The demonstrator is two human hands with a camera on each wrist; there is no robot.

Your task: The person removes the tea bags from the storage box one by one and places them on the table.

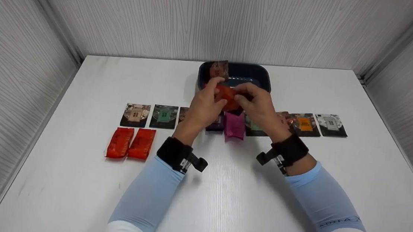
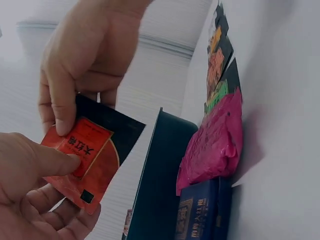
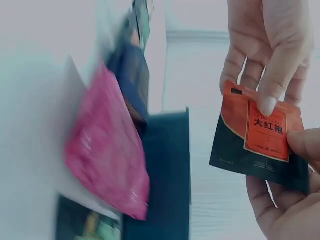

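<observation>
Both hands are raised in front of a dark blue bin point(image 1: 266, 78) and hold one flat orange and black tea sachet point(image 3: 235, 145) between them. My left hand point(image 1: 204, 106) pinches one side, its thumb lying across the orange label in the left wrist view. From the other side my right hand point(image 1: 259, 105) pinches the sachet too, thumb in front and fingers behind. A crumpled pink packet point(image 2: 212, 137) and a dark blue box point(image 2: 197, 210) stand below the hands, close to the bin.
A brownish-red sachet point(image 1: 219, 69) leans in the bin's left end. Across the table runs a row of sachets, including a beige one point(image 1: 135, 115), a green one point(image 1: 164, 116), an orange one point(image 1: 304, 124) and a white one point(image 1: 331, 125). Two red packets point(image 1: 119, 142) lie at front left.
</observation>
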